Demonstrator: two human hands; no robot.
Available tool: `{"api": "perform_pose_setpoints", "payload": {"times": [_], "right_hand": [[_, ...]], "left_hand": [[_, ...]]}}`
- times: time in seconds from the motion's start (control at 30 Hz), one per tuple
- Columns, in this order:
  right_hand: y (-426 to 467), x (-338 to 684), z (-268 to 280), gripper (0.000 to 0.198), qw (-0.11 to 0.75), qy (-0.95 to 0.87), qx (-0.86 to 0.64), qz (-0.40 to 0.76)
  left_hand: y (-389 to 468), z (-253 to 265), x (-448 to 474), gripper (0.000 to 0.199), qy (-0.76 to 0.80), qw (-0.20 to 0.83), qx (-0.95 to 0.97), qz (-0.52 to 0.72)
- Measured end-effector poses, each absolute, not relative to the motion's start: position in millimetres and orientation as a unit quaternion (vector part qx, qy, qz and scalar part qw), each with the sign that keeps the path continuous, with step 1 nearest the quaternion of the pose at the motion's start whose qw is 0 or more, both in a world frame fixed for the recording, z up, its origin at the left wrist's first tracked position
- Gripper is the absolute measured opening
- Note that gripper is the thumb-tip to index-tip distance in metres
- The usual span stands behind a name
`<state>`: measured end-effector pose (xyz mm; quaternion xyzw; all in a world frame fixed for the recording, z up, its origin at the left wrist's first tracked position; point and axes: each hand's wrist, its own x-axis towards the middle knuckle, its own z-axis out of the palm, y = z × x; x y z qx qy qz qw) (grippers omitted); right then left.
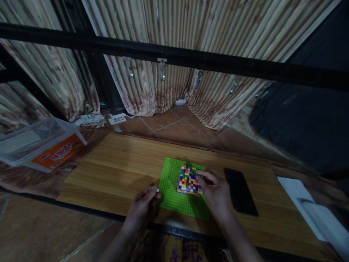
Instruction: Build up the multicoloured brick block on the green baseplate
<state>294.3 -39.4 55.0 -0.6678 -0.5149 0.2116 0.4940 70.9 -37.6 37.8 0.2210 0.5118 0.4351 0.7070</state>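
A green studded baseplate (169,182) lies on the wooden board. On it stands a low, square block of many-coloured toy bricks (188,180). At the baseplate's left edge, my left hand (144,200) is closed, pinching a small white toy brick (157,190) between thumb and finger. My right hand (216,189) reaches over the block's right side. Its thumb and fingers are bent together at the upper right corner of the block; whatever they hold, if anything, is too small to make out.
A black phone-like slab (241,191) lies right of my right hand. White sheets (298,200) are at the far right. A clear plastic bin (43,145) with an orange label stands at the left. Beyond the board, a dark bar (174,58) crosses in front of striped curtains (169,91).
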Motion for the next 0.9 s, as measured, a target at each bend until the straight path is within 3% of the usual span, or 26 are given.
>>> {"api": "perform_pose_setpoints", "payload": {"times": [0.5,0.9], "right_hand": [[-18,295,63,0.022,0.341,-0.602,-0.704,0.158],[-25,295,65,0.026,0.305,-0.665,-0.674,0.103]], "left_hand": [[-37,33,71,0.044,0.497,0.740,0.190,0.411],[-35,26,71,0.044,0.484,0.752,0.192,0.404]]}}
